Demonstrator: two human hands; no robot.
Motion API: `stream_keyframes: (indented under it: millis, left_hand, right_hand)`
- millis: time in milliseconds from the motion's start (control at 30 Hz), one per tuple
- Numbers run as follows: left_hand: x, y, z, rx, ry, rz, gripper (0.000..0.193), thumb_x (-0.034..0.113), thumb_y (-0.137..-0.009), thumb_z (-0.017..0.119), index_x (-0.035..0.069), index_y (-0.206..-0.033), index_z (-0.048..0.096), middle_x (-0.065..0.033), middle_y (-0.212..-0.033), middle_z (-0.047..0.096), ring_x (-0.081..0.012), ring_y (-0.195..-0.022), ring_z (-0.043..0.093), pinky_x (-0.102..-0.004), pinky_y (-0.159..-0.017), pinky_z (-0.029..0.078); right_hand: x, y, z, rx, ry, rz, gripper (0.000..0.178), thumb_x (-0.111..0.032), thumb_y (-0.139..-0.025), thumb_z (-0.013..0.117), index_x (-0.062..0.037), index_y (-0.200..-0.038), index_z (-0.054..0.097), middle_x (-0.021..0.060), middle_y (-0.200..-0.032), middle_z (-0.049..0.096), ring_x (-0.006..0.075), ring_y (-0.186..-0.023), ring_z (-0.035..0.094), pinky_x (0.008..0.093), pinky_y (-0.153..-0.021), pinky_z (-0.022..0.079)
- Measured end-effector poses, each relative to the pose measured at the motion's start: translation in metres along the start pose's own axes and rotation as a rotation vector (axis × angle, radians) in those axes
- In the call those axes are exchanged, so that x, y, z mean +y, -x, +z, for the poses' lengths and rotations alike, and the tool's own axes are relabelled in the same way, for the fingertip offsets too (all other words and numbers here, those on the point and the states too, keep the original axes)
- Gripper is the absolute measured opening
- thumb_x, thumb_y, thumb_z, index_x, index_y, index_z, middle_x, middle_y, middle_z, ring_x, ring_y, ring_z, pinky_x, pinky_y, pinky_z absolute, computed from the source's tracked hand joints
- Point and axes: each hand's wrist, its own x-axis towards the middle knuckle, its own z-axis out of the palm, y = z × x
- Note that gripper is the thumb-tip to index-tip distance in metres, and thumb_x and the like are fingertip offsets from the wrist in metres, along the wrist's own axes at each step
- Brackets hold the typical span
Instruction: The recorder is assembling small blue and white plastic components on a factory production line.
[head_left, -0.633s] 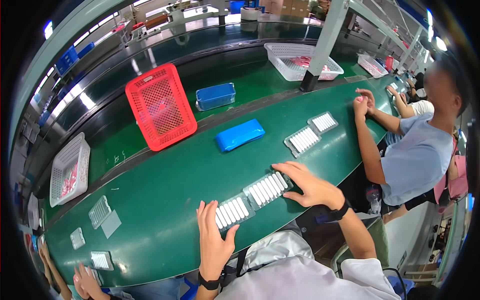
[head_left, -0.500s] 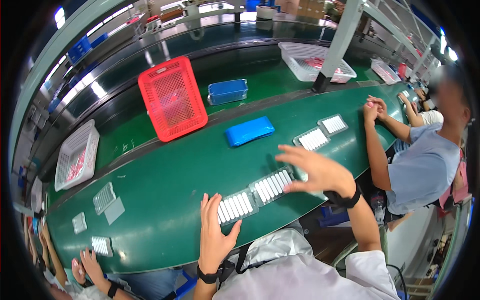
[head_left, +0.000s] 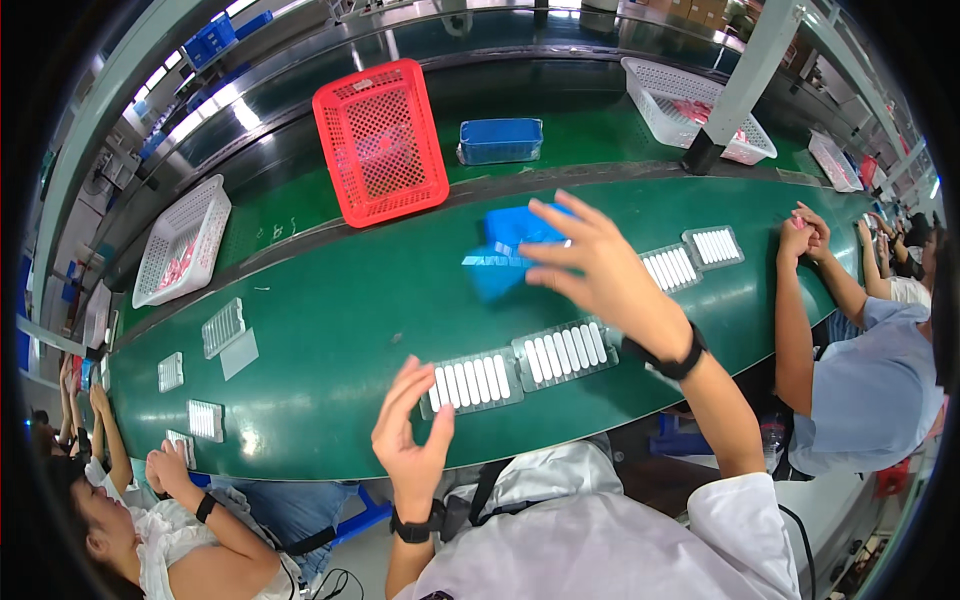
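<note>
Two clear plastic trays with rows of white oblong pieces lie end to end in front of me, a left tray (head_left: 474, 381) and a right tray (head_left: 563, 354). My left hand (head_left: 410, 432) is open at the left tray's outer end, its fingers apart and holding nothing. My right hand (head_left: 610, 275) reaches over the far part of the table, by a blue stack of plastic film (head_left: 515, 225). A blurred blue plastic sheet (head_left: 497, 277) hangs at its thumb and a fingertip, seemingly pinched there. The other fingers are spread, partly covering the stack.
Two more filled trays (head_left: 670, 268) lie at the right. A red basket (head_left: 436, 190), a wrapped blue block (head_left: 500, 141) and white baskets (head_left: 212, 235) stand along the far side. Co-workers sit on both sides; small trays (head_left: 223, 328) lie before the left one. A post (head_left: 745, 85) rises at right.
My right hand has left the right tray and moved away to the blue stack, where a blue sheet now shows at its fingers. My left hand has drawn slightly off the left tray. The view has shifted.
</note>
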Motion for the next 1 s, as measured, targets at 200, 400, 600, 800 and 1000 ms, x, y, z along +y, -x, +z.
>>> stream_keyframes:
  millis: [200, 400, 600, 800, 1000]
  left_hand:
    - [0.031, -0.003, 0.002, -0.146, 0.717, -0.464, 0.016, -0.009, -0.092, 0.072, -0.012, -0.107, 0.068, -0.0218, -0.105, 0.074, -0.0310, -0.101, 0.076, -0.0414, -0.088, 0.064]
    - [0.026, -0.013, 0.012, -0.184, 0.630, -0.387, 0.015, -0.016, -0.086, 0.070, -0.011, -0.100, 0.069, -0.0195, -0.096, 0.076, -0.0287, -0.093, 0.078, -0.0366, -0.084, 0.064]
    - [0.027, -0.024, 0.019, -0.345, 0.529, -0.304, 0.019, -0.014, -0.083, 0.075, -0.010, -0.101, 0.071, -0.0162, -0.096, 0.079, -0.0197, -0.088, 0.078, -0.0305, -0.081, 0.064]
    - [0.028, -0.035, 0.016, -0.025, 0.609, -0.592, 0.010, -0.011, -0.092, 0.070, -0.011, -0.102, 0.069, -0.0185, -0.089, 0.076, -0.0251, -0.076, 0.077, -0.0336, -0.068, 0.064]
    - [-0.012, -0.034, -0.037, 0.304, 0.432, -0.673, 0.014, -0.005, -0.089, 0.074, -0.012, -0.102, 0.072, -0.0169, -0.086, 0.075, -0.0240, -0.067, 0.074, -0.0330, -0.066, 0.064]
  right_hand:
    - [-0.072, 0.061, -0.026, -0.140, -0.268, 0.040, 0.043, -0.018, -0.077, 0.089, -0.0169, -0.119, 0.078, 0.0088, -0.121, 0.075, 0.0273, -0.089, 0.076, 0.0336, -0.076, 0.061]
    - [-0.087, 0.085, -0.022, -0.102, -1.231, 0.418, 0.052, -0.012, -0.088, 0.083, -0.0015, -0.136, 0.066, 0.0133, -0.117, 0.076, 0.0185, -0.095, 0.074, 0.0288, -0.074, 0.059]
    - [-0.097, 0.069, 0.008, -0.124, -1.011, 0.565, 0.023, -0.006, -0.096, 0.074, -0.0012, -0.118, 0.075, 0.0047, -0.082, 0.074, 0.0088, -0.067, 0.068, 0.0233, -0.059, 0.054]
    - [-0.074, 0.037, -0.002, 0.024, -0.494, 0.303, 0.011, -0.001, -0.086, 0.074, 0.0009, -0.097, 0.075, 0.0189, -0.080, 0.073, 0.0317, -0.061, 0.071, 0.0369, -0.059, 0.057]
    - [0.017, 0.007, 0.012, -0.194, 0.186, 0.334, 0.018, -0.006, -0.083, 0.071, 0.0070, -0.072, 0.066, 0.0267, -0.072, 0.067, 0.0460, -0.072, 0.068, 0.0491, -0.067, 0.055]
